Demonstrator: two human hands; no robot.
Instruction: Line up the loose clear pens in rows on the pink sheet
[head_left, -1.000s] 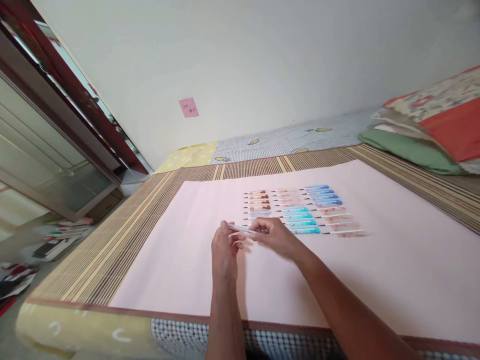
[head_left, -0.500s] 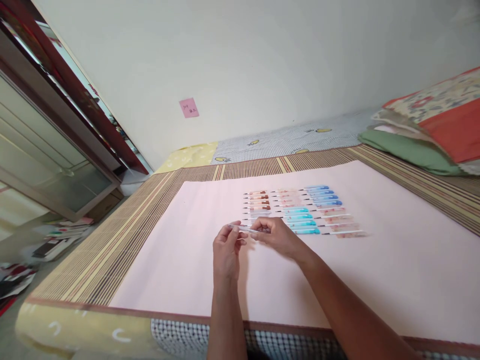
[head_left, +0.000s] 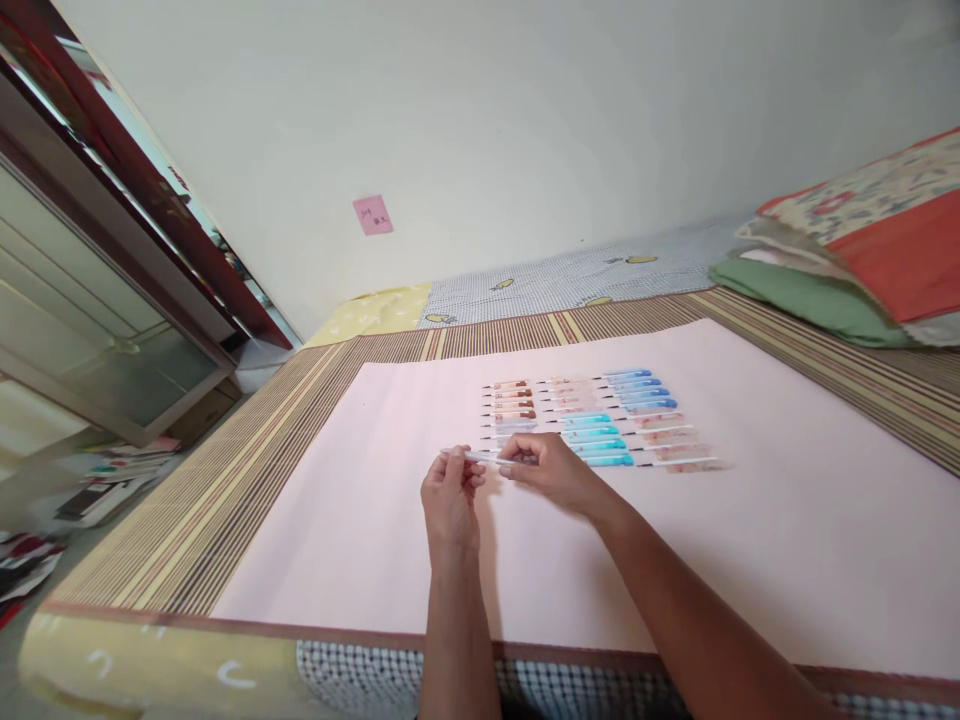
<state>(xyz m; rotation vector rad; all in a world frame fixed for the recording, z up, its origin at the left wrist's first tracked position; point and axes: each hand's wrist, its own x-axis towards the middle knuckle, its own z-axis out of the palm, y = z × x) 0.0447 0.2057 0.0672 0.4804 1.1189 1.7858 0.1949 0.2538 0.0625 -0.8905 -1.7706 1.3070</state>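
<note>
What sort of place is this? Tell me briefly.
Probably a home bedroom: a striped woven bed mat, a grey checked bedsheet with yellow prints, and folded green and orange bedding.

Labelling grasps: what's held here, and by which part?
A slim white pen, held at both ends: left hand pinches its left end, right hand its right end.

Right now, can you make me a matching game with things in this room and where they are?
Things:
1. sticky note
2. pale pen
3. green cushion
4. stack of books

Places:
A. low down, far left
B. stuck on the wall
C. held between the left hand and the right hand
D. far right

Pairs: 1-B, 2-C, 3-D, 4-A
</note>
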